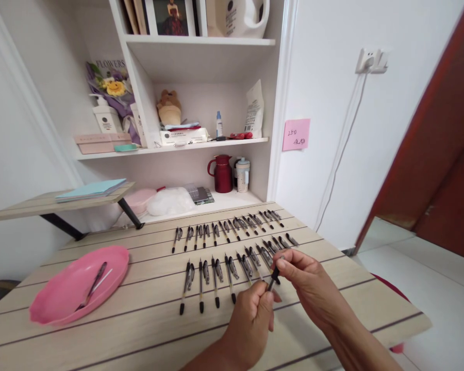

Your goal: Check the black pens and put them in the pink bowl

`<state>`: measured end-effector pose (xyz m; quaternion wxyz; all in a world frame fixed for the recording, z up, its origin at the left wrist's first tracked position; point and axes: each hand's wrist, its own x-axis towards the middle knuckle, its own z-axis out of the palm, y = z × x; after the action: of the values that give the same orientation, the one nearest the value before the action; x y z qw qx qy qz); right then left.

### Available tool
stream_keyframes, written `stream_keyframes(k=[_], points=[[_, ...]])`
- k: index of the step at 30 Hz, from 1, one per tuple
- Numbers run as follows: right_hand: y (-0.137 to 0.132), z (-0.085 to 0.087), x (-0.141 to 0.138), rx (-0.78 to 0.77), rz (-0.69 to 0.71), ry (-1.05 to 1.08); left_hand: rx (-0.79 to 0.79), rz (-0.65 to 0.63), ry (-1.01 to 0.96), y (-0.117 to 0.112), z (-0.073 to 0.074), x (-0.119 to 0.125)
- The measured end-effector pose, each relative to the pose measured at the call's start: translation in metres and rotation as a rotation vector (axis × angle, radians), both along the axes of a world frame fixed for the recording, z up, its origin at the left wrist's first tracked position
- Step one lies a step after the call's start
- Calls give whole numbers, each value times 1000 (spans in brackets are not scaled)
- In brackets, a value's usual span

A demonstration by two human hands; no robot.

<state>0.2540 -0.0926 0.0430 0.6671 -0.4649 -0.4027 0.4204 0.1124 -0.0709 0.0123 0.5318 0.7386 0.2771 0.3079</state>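
Observation:
Over the right part of the table, my left hand [251, 314] is closed round the barrel of a pen [271, 284]. My right hand [303, 275] pinches the pen's upper end, near its black grip; the very tip is hidden by the fingers. Just beyond my hands, a front row of uncapped pens [201, 288] lies on the wood, with dark caps [206, 271] beside them. Part of this row is covered by my hands. Farther back runs a second row of pens [196, 238] with caps.
A pink plate [116, 252] on the left holds a pen [96, 281] and a thin white stick. Behind the table stand a small raised shelf [34, 205] with papers and a white shelving unit [201, 44]. A red jug [223, 174] stands at the back.

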Motion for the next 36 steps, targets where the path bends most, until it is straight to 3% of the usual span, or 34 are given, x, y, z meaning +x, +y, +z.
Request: stream_keyframes(k=[5,10,17,23,28,33,36], points=[[0,1,-3,26,-38,-4,90,60,36,-1,2,-1],[-4,3,0,13,100,84,41,4,0,2,2,-1],[-1,-1,-1,47,1,55,22,-4,7,2,2,-1],[-4,2,-3,-28,108,165,-5,-10,-13,4,1,-1],[-4,-1,-3,19,19,117,-16,-20,-12,4,0,-1],[-3,1,-2,-23,105,189,-78,-41,-27,5,-3,0],[-2,-2,0,-22,66,174,-105,-49,-20,6,-5,1]])
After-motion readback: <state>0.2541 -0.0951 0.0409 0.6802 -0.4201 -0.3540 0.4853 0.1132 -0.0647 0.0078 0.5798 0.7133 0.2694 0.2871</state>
